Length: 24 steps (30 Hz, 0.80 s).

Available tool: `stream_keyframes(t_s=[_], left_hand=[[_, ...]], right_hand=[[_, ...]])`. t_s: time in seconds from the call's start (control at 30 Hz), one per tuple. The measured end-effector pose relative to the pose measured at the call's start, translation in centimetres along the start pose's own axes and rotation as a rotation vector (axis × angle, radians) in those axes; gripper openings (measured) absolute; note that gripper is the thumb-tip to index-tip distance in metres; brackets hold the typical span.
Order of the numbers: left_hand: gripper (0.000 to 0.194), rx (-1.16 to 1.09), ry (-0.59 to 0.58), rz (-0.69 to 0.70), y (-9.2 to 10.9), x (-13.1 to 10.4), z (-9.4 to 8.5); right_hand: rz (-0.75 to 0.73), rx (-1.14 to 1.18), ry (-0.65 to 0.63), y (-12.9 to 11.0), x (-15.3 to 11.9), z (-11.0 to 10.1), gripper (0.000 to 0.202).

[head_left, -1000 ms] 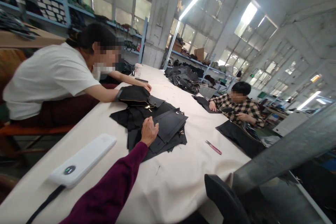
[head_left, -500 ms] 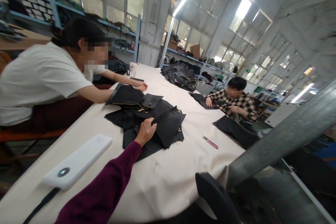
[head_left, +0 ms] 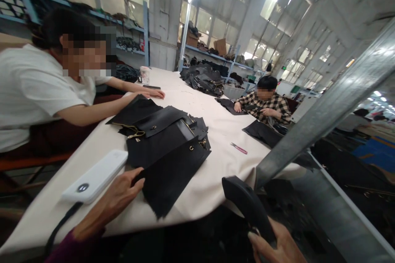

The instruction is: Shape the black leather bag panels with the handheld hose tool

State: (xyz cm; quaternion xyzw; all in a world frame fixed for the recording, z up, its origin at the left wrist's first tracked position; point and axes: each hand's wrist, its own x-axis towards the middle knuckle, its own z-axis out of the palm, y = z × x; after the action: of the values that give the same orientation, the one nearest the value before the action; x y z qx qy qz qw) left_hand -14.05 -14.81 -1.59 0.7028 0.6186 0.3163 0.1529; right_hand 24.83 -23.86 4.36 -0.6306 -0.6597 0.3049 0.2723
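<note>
— Head view first: our left hand pinches the near corner of the black leather panel, fingers closed on its edge, at the tabletop rim beside the white power bank.

— And our right hand?

— Wrapped around a black handle. The panel's long axis runs from us toward the stack; we'd best slide it flat, so the brass ring doesn't snag.
</note>
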Motion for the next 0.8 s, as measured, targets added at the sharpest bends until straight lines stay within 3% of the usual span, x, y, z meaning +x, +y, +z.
stream_keyframes(t_s=[0.07,0.13,0.2,0.3,0.4,0.47,0.6,0.8], left_hand=[[0.028,0.185,0.043,0.038,-0.9,-1.4,-0.4],[0.036,0.367,0.151,0.036,-0.5,-2.0,-0.7],[0.041,0.53,0.276,0.011,1.2,-1.3,-0.7],[0.038,0.639,0.387,0.066,5.1,2.0,0.1],[0.03,0.534,0.311,0.075,7.8,6.6,2.3],[0.025,0.43,0.209,0.044,8.1,9.3,4.2],[0.02,0.099,0.181,0.053,5.8,12.1,6.3],[0.023,-0.257,0.082,0.084,3.2,13.0,5.6]], right_hand=[[-0.02,0.019,-0.05,0.0,0.2,0.0,0.028],[-0.023,0.04,-0.103,-0.2,0.6,0.2,0.027],[-0.028,0.067,-0.133,-0.7,1.2,0.5,0.024],[-0.067,0.124,-0.162,-1.8,2.5,1.0,0.02],[-0.124,0.167,-0.191,-2.9,4.5,1.6,0.015],[-0.123,0.181,-0.202,-3.5,6.0,2.0,0.015],[-0.118,0.214,-0.217,-4.3,9.1,3.0,0.018],[-0.113,0.202,-0.238,-5.0,12.2,5.1,0.023]])
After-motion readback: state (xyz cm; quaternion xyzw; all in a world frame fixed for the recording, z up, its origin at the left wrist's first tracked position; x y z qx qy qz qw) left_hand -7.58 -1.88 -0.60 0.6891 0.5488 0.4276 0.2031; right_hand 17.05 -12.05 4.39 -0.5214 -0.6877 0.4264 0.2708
